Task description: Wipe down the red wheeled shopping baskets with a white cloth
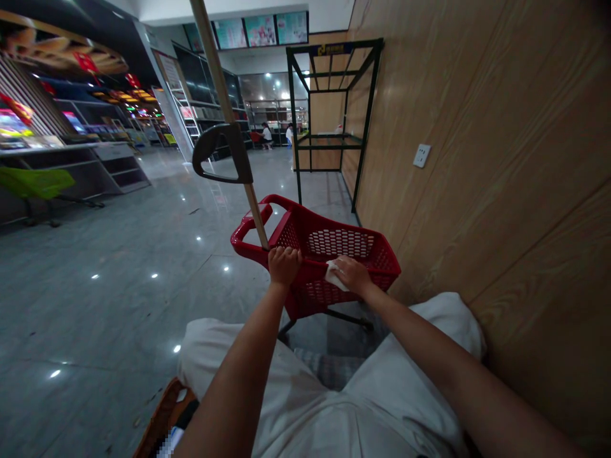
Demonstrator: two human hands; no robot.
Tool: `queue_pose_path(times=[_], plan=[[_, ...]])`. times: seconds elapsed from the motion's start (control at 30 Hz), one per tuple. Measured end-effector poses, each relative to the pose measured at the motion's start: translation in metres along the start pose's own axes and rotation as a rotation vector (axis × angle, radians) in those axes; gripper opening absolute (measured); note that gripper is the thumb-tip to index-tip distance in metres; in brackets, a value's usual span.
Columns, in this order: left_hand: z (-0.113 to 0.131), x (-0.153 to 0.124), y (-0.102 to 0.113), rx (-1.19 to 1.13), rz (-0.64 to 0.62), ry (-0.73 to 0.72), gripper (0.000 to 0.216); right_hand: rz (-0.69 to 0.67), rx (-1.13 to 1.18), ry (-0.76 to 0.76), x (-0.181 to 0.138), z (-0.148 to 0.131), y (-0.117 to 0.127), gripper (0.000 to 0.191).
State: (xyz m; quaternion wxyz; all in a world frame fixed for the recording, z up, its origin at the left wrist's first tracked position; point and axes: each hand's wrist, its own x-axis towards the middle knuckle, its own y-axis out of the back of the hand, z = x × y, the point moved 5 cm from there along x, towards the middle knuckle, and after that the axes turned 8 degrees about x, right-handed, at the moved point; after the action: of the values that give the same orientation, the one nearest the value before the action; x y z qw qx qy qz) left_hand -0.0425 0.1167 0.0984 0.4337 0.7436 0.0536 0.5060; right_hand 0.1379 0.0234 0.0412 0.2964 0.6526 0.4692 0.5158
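Note:
A small red plastic shopping cart [341, 245] with perforated basket walls stands in front of my knees, its push handle to the left. My left hand [285, 264] is closed over the near rim, just right of the foot of a tall pole [258, 219]. Partway up that pole is a dark grey loop-shaped piece [241, 156]. Farther right, my right hand [352, 273] presses a white cloth [335, 277] against the same rim. Its fingers reach over the edge, and part of the cloth is hidden under them.
A wood-panelled wall [453, 127] with a socket [422, 156] runs close along the right. Beyond the cart stands a dark metal rack [329, 143]. A green cart [38, 184] is by a counter [119, 168] on the left. Two people are far back on the grey floor [119, 286].

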Motion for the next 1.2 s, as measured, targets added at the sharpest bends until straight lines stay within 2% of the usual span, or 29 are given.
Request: queue_pose_path(times=[0.07, 0.13, 0.23, 0.37, 0.47, 0.57, 0.77, 0.87, 0.97, 1.1, 1.13, 1.2], plan=[[0.001, 0.001, -0.001, 0.009, 0.001, 0.015, 0.033, 0.010, -0.040, -0.052, -0.011, 0.016, 0.006, 0.031], [0.002, 0.003, -0.003, 0.030, 0.006, 0.038, 0.032, 0.020, -0.070, -0.101, -0.012, 0.018, 0.007, 0.030], [0.003, 0.006, -0.005, 0.060, 0.013, 0.055, 0.033, 0.027, -0.081, -0.143, 0.002, -0.002, 0.002, 0.027], [0.002, 0.008, -0.005, 0.079, 0.004, 0.045, 0.033, 0.044, -0.035, -0.126, 0.029, -0.039, -0.006, 0.028], [0.000, 0.008, -0.003, 0.071, -0.024, 0.001, 0.034, 0.022, -0.015, -0.096, 0.034, -0.041, -0.008, 0.028], [-0.003, 0.009, -0.003, 0.043, -0.063, -0.057, 0.036, -0.020, -0.026, -0.078, 0.018, -0.013, -0.004, 0.026], [-0.020, 0.023, -0.013, -0.005, -0.102, -0.047, 0.035, 0.013, -0.116, -0.173, -0.038, 0.074, 0.023, 0.024], [-0.022, 0.034, -0.015, 0.025, -0.081, -0.008, 0.029, 0.035, -0.140, -0.262, -0.047, 0.089, 0.025, 0.024], [0.009, 0.038, -0.014, -0.004, -0.074, -0.070, 0.026, 0.073, -0.142, -0.287, -0.035, 0.073, 0.016, 0.026], [0.083, 0.023, -0.031, -0.170, -0.240, -0.218, 0.023, 0.071, -0.100, -0.255, -0.009, 0.031, -0.001, 0.030], [0.097, 0.017, -0.037, -0.198, -0.289, -0.215, 0.025, 0.056, -0.084, -0.256, -0.005, 0.023, -0.003, 0.030], [0.109, 0.006, -0.049, -0.199, -0.341, -0.180, 0.033, 0.017, -0.057, -0.247, -0.001, 0.013, -0.005, 0.032]])
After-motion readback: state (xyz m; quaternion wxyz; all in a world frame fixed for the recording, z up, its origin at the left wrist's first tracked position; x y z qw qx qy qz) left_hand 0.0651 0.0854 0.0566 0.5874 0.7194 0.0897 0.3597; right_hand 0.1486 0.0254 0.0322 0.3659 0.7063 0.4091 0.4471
